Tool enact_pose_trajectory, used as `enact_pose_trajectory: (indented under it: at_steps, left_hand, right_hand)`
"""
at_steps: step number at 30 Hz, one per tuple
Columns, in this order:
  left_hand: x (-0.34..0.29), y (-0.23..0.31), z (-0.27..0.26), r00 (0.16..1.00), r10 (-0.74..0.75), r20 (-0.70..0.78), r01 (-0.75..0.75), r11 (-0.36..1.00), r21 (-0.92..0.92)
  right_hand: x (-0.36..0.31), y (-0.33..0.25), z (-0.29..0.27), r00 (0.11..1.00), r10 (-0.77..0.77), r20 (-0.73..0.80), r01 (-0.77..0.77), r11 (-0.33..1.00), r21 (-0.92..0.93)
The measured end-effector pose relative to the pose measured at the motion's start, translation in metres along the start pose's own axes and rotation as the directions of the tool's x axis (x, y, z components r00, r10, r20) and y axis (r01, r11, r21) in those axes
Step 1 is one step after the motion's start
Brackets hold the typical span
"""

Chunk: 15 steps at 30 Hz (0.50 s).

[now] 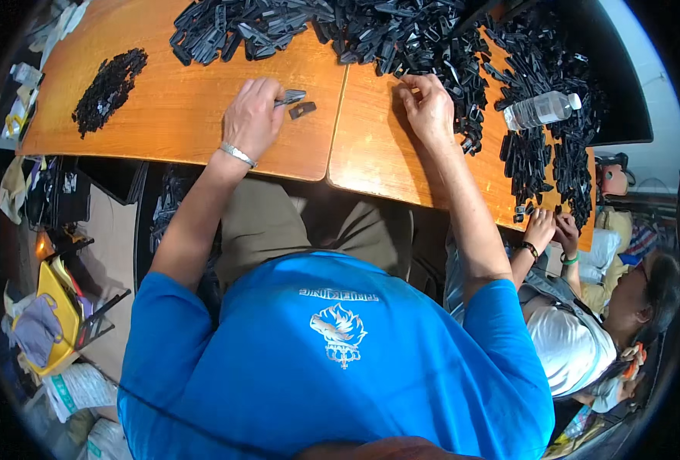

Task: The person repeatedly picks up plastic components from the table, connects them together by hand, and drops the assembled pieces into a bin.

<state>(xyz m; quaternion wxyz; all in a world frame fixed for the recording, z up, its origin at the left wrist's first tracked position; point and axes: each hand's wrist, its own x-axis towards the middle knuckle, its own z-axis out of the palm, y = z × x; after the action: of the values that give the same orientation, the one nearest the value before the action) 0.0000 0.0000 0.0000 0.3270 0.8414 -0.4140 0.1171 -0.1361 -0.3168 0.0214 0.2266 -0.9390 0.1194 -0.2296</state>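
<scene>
My left hand [252,115] is closed around a tool whose grey pointed jaws stick out to the right; they look like the jaws of pliers [292,97]. Just below the jaws, a small dark plastic piece [303,110] with a hole lies on the wooden table [186,115]. My right hand [430,111] rests at the near edge of a large pile of black plastic parts [401,34]. Its fingers are curled together, and what they pinch, if anything, cannot be made out.
A heap of small black bits [110,90] lies on the table's left side. More black parts [530,165] spread at the right, with a clear plastic bottle [543,111] lying on them. Beside me at the right, a person's hands [543,232] work at the table's edge. A yellow chair [60,318] stands lower left.
</scene>
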Motion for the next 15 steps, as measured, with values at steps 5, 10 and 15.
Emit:
enact_pose_trajectory:
  at_steps: [5,10,15]
  left_hand:
    - [-0.005,0.011,-0.009,0.998,0.059,-0.023,-0.060,0.997,-0.043]
    - [-0.017,0.007,-0.014,0.997,0.077,-0.001,-0.077,0.996,-0.048]
    - [-0.021,0.005,-0.016,0.997,0.065,-0.028,-0.067,0.996,-0.061]
  right_hand:
    - [-0.002,-0.059,0.029,0.959,-0.267,0.101,0.262,0.963,0.055]
    - [-0.011,-0.109,0.059,0.897,-0.373,0.237,0.348,0.927,0.142]
    - [-0.001,-0.115,0.056,0.833,-0.413,0.368,0.414,0.907,0.080]
